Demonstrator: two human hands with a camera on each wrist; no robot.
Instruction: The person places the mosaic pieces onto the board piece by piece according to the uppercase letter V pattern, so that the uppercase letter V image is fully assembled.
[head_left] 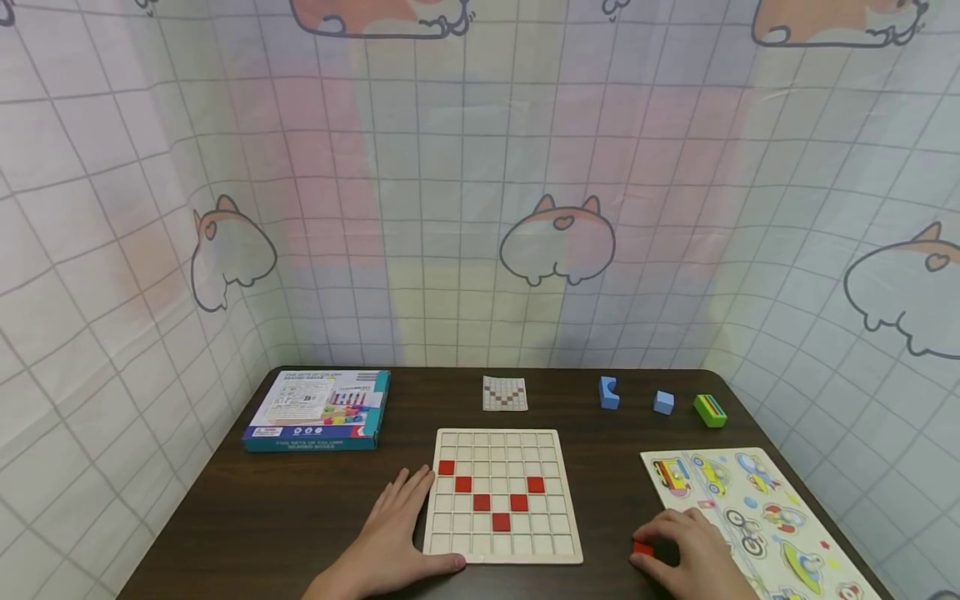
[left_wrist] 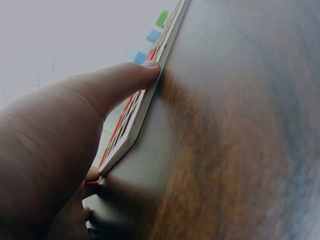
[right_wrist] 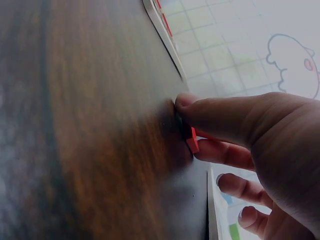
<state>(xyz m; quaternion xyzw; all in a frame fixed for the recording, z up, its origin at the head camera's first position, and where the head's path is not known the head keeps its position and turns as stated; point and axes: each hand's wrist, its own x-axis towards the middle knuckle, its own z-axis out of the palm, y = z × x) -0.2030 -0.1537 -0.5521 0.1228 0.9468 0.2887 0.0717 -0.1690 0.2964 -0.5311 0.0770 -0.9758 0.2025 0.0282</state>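
A cream grid board [head_left: 525, 546] lies on the table, with several red squares [head_left: 500, 522] set in a V-like pattern in its cells. My left hand [head_left: 390, 533] steadies the board's near left corner, fingers straight along the left edge and thumb [left_wrist: 145, 74] against the near edge. Right of the board, my right hand [head_left: 693, 546] pinches a small red square tile [right_wrist: 192, 140] between thumb and fingers, low over the tabletop. Its other fingers hang beside the illustrated sheet. Behind the board lies a small pattern card [head_left: 505, 394] with a similar V of dark squares.
At the right lies a white illustrated sheet [head_left: 750, 500] with vehicle pictures. Two blue blocks [head_left: 609, 393] and a striped green block [head_left: 709, 411] stand at the back right. A flat teal-edged box [head_left: 318, 408] sits at the back left. Patterned cloth surrounds the dark table [head_left: 247, 517].
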